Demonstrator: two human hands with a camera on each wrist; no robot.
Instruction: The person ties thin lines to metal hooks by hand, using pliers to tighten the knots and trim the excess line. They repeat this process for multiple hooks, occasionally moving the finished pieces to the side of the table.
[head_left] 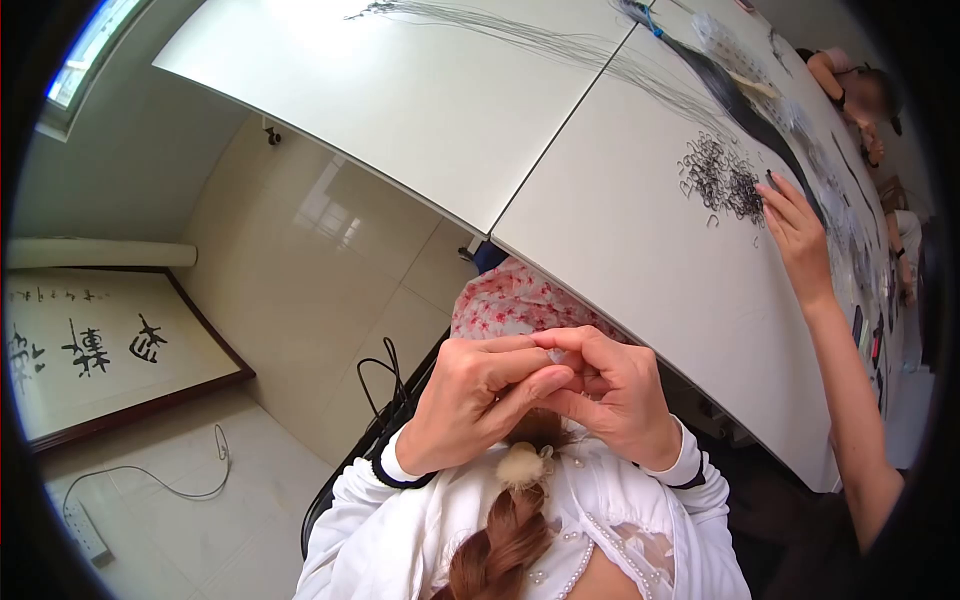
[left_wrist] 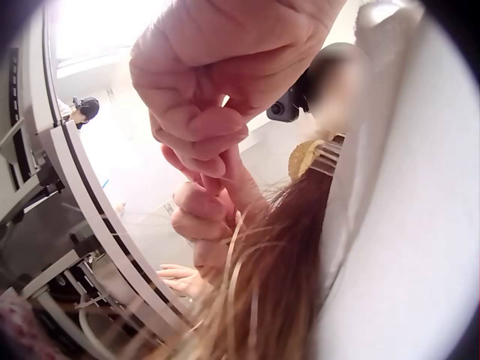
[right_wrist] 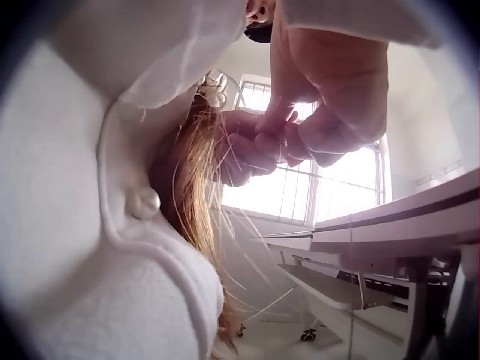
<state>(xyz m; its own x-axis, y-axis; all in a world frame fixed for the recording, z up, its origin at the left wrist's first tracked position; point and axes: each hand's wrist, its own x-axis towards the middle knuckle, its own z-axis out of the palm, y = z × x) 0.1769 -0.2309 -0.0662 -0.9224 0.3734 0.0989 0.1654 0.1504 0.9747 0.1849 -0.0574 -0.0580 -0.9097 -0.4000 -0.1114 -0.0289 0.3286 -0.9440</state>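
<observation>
My left hand [head_left: 470, 395] and right hand [head_left: 620, 390] meet in front of my chest, fingers curled and fingertips together. Between them, a small clear, whitish piece [head_left: 557, 356] shows at the pinching fingertips; most of it is hidden and I cannot tell its kind. In the left wrist view, the left hand [left_wrist: 225, 67] is above, its fingertips against those of the other hand. The right wrist view has the right hand [right_wrist: 330, 105] backlit by a window. Just below the hands hangs a brown braid [head_left: 505, 540] with a fluffy pale hair tie [head_left: 522, 467].
A white table [head_left: 640, 260] stands ahead, bearing a heap of small black rings [head_left: 720, 178], thin dark strands [head_left: 530, 38] and a long black hair bundle [head_left: 715, 80]. Another person's hand [head_left: 797, 235] reaches over the heap. Framed calligraphy [head_left: 120, 345] lies left on the floor.
</observation>
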